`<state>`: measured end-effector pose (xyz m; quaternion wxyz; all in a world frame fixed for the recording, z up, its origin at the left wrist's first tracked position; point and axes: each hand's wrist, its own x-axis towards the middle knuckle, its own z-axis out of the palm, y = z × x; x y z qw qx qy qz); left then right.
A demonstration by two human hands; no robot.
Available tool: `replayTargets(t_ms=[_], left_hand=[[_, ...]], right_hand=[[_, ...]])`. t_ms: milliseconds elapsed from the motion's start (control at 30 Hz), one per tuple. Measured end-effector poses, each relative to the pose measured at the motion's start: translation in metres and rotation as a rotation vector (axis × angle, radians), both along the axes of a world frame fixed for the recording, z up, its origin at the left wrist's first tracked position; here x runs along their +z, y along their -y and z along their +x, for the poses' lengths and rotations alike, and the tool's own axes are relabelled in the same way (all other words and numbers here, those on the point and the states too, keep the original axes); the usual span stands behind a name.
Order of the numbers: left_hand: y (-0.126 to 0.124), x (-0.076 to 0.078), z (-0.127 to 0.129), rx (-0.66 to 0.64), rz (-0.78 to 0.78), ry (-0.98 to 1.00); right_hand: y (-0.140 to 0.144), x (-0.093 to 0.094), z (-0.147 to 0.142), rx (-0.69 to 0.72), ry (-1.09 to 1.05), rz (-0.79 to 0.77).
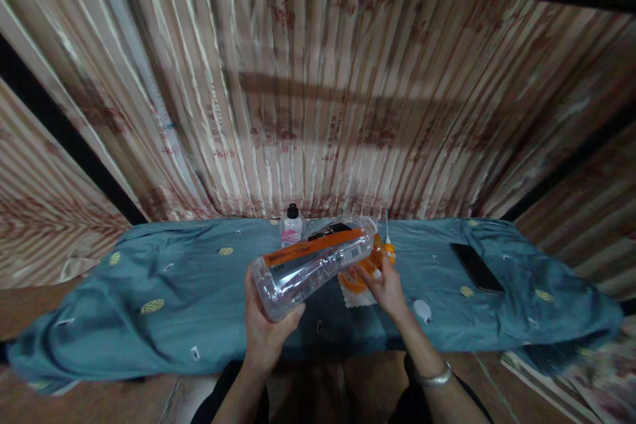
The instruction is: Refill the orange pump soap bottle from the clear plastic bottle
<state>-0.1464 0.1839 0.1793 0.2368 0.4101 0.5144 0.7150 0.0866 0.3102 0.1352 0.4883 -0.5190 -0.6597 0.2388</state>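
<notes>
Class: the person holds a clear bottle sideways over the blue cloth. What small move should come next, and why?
Probably tip the bottle upright. The left hand grips its base, the right hand is at its open neck by an orange thing, and a white cap lies on the cloth.

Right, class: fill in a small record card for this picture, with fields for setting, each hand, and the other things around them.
setting: low surface under a teal patterned cloth, striped beige curtain behind
left hand: grips the base of a large clear plastic bottle with an orange and black label, held tilted on its side
right hand: at the bottle's neck end, over an orange round object on the cloth; what it grips cannot be told
behind the bottle: small clear bottle with a black cap
right of the hands: flat black phone, small white round lid
</notes>
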Motion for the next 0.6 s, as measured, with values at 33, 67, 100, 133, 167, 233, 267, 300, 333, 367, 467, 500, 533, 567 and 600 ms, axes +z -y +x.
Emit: replayTargets(t_ms=[33, 67, 100, 133, 167, 233, 267, 300, 333, 367, 467, 500, 533, 567, 600], left_hand=[[0.000, 0.000, 0.000, 0.012, -0.004, 0.005], [0.000, -0.001, 0.001, 0.027, -0.005, 0.011], [-0.001, -0.001, 0.001, 0.036, -0.002, 0.012], [-0.001, -0.002, 0.001, 0.041, 0.005, 0.009], [-0.001, -0.002, 0.001, 0.039, 0.011, 0.002], [-0.001, 0.000, 0.002, 0.033, 0.009, -0.009], [0.000, 0.001, 0.003, 0.027, -0.001, -0.012], [0.001, 0.003, 0.004, 0.029, -0.012, -0.007], [0.001, 0.005, 0.005, 0.033, -0.022, 0.001], [0.002, 0.007, 0.006, 0.038, -0.028, 0.010], [0.004, 0.012, 0.009, 0.040, -0.034, 0.023], [0.004, 0.012, 0.010, 0.039, -0.034, 0.028], [0.004, 0.012, 0.010, 0.037, -0.031, 0.036], [0.004, 0.012, 0.010, 0.035, -0.029, 0.042], [0.004, 0.012, 0.010, 0.032, -0.027, 0.045]], right_hand=[[0.000, 0.000, 0.000, 0.006, -0.005, 0.000], [0.000, 0.000, 0.000, 0.009, -0.010, -0.001], [0.000, 0.000, 0.000, 0.011, -0.016, -0.004], [0.000, 0.000, 0.000, 0.014, -0.020, -0.008], [0.000, 0.000, 0.001, 0.018, -0.023, -0.012], [0.000, 0.001, 0.001, 0.029, -0.026, -0.018], [0.000, 0.001, 0.001, 0.034, -0.025, -0.018], [0.000, 0.001, 0.001, 0.035, -0.023, -0.016], [0.000, 0.001, 0.001, 0.028, -0.018, -0.012], [0.000, 0.001, 0.001, 0.018, -0.013, -0.008], [-0.001, 0.000, 0.001, 0.005, -0.005, -0.003], [-0.001, -0.001, 0.001, 0.006, -0.006, -0.002], [-0.001, -0.001, 0.001, 0.008, -0.005, -0.001], [-0.001, -0.002, 0.001, 0.010, -0.002, -0.001], [-0.001, -0.002, 0.001, 0.010, 0.003, -0.003]])
